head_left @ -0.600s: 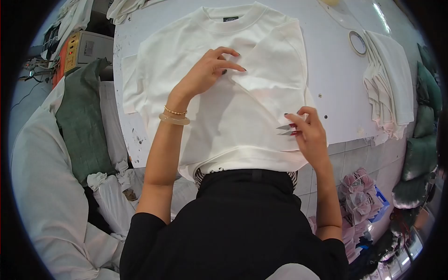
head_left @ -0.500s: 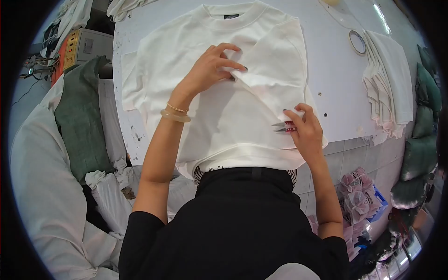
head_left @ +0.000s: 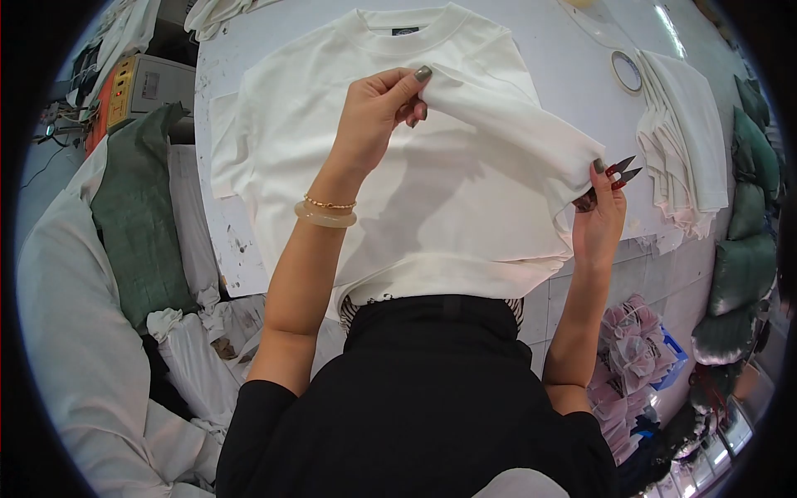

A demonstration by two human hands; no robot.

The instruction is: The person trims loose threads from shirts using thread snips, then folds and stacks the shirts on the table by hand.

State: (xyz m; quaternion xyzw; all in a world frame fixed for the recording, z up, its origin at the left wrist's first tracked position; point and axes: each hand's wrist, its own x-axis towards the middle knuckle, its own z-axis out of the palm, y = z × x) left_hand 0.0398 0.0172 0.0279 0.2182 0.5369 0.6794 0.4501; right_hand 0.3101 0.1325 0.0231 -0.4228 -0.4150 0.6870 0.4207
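Note:
A white T-shirt lies spread on the table, its ribbed collar and dark neck label at the far side and its hem by my waist. With thumb and fingers, my left hand pinches the cloth near the upper middle of the shirt and lifts it. My right hand grips the sleeve end at the right, thumb on top. Red-handled thread snips are tucked in that same hand, blades apart and pointing up to the right. Between my hands the cloth is stretched in a raised fold.
On the white table, a roll of tape lies beside a stack of white cloth pieces. A metal box stands at the left. Large sacks fill the left floor; a blue crate with pinkish bundles is at right.
My right hand has moved up and right, now gripping the sleeve end and pulling it outward. My left hand has turned and pinches the cloth slightly higher. The snips now point away from me.

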